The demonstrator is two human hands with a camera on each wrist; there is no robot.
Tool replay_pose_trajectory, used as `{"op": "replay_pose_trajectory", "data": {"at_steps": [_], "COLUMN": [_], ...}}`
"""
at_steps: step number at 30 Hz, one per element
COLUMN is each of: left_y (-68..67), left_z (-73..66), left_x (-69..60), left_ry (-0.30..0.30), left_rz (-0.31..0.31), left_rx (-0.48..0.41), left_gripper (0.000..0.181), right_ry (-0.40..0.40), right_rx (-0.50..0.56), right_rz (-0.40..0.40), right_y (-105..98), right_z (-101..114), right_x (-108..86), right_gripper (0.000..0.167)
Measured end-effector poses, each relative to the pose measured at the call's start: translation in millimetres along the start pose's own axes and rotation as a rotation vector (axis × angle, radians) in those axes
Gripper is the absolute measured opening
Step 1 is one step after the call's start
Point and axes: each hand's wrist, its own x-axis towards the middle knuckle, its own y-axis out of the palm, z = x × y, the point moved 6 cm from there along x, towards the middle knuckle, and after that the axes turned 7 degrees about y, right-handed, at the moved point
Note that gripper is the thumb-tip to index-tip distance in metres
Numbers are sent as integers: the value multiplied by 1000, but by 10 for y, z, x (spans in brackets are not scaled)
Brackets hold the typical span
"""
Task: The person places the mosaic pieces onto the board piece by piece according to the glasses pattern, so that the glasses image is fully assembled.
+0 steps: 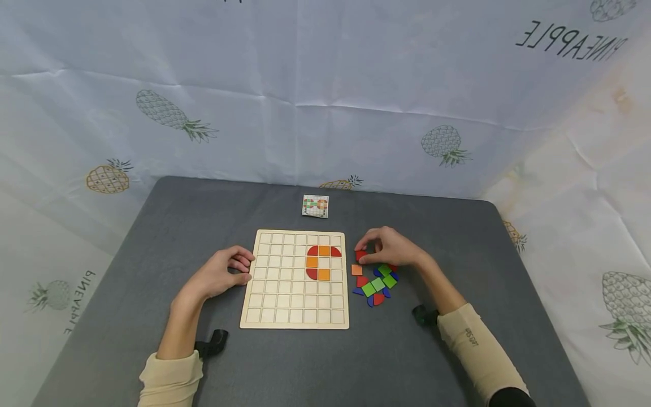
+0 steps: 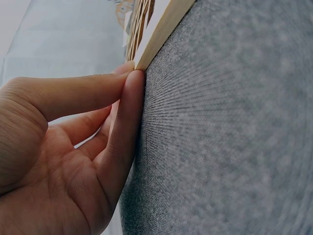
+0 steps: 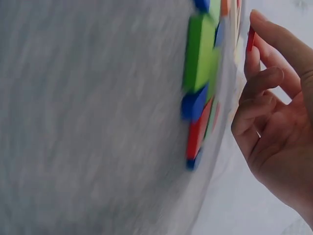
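A pale wooden grid board [image 1: 285,287] lies on the grey table, with orange squares [image 1: 324,275] and red rounded pieces [image 1: 312,274] in cells at its upper right. My left hand [image 1: 216,272] touches the board's left edge; in the left wrist view the thumb and a finger of that hand [image 2: 73,142] meet at the board's corner [image 2: 164,32]. To the right of the board, my right hand [image 1: 390,247] pinches a red piece [image 1: 360,255] between thumb and finger, the piece [image 3: 251,39] showing edge-on in the right wrist view beside the hand [image 3: 281,107].
Loose green [image 1: 377,284], blue [image 1: 358,291] and red pieces [image 1: 378,299] lie in a cluster right of the board, an orange square [image 1: 357,269] beside them. A small pattern card [image 1: 315,206] lies behind the board. A pineapple-print cloth [image 1: 285,135] hangs beyond the table.
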Motion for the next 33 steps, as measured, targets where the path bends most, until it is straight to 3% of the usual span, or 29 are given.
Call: {"op": "replay_pose_trajectory", "data": {"at_steps": [10,15,25,33], "left_y": [13,9,-6,-10], "left_z": [-5,-16,-58,-21], "left_x": [13,7,-15,-1], "left_ry": [-6,6,25,4], "left_rz": [-8,-9,-8,-13], "left_rx": [3,8,6,-1], "left_gripper": [36,36,39,36], "right_ry": [-128,-135,-105,-140], "right_rx": [-64,-96,-162,-180], "right_rz": [79,100,52,48], "right_y": [333,464,493,475], "right_z": [380,459,556,566], "right_x": [52,80,89,79], "right_gripper": [23,20,22,20]}}
